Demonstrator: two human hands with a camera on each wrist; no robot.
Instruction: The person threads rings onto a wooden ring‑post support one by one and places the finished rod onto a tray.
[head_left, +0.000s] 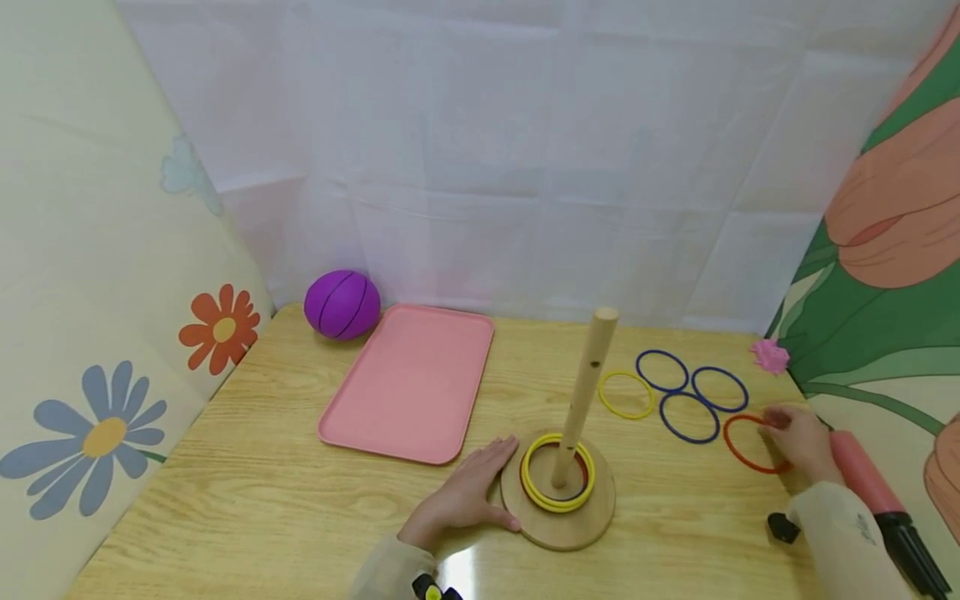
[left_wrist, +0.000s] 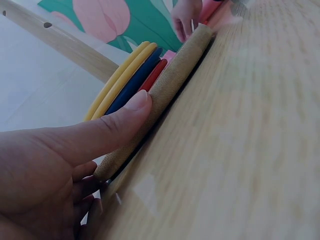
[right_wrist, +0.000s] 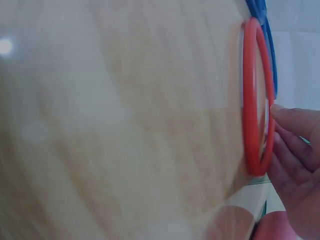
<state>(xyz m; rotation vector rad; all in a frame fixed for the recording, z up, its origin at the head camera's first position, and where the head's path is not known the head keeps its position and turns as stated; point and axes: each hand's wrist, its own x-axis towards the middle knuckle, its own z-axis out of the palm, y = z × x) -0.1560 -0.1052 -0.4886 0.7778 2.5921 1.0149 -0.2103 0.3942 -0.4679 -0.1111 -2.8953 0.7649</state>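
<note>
Red ring [head_left: 752,444] touching right fingers [head_left: 780,421]

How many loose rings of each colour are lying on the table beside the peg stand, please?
Blue rings: 3
Yellow ring: 1
Red ring: 1, touched by the right hand
Total: 5

Open tabletop [head_left: 247,492] front left, upright peg [head_left: 583,392] centre, probably clear behind
</note>
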